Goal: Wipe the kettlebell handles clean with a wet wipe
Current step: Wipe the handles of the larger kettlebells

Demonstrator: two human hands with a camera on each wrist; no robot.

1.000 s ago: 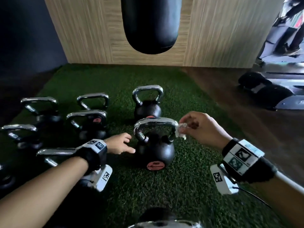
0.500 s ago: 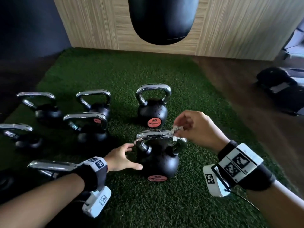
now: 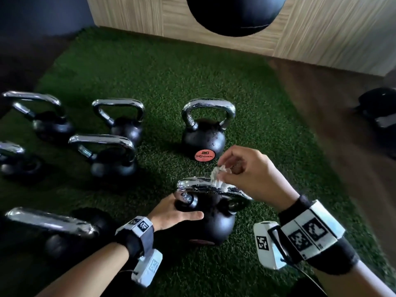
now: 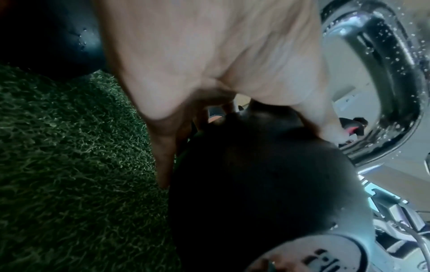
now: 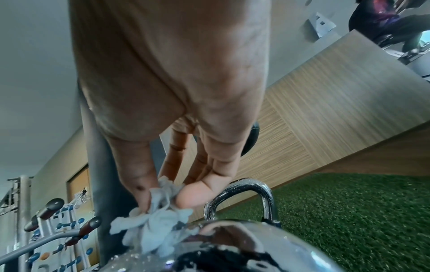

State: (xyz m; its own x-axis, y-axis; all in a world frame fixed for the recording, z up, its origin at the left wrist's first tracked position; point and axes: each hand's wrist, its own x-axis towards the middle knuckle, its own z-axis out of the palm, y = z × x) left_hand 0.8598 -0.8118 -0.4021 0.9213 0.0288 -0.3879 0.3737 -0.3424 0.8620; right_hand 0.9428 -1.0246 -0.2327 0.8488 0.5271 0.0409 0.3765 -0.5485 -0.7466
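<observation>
A black kettlebell with a wet chrome handle stands on green turf, near me. My right hand pinches a crumpled white wet wipe between thumb and fingers and holds it on the top bar of the handle. The right wrist view shows the wipe bunched on the chrome handle under the right hand. My left hand lies spread against the left side of the ball, thumb straight across its front. In the left wrist view the left hand rests on the black kettlebell, below its handle.
A kettlebell marked 20 stands just behind the wiped one. Several more kettlebells crowd the turf on the left. A black punching bag hangs ahead before a wood wall. Dark equipment sits on the floor at right.
The right hand slid the wipe from the handle's right corner onto its top bar. The left hand went from fingertips touching the ball to lying spread against it. The view dropped closer.
</observation>
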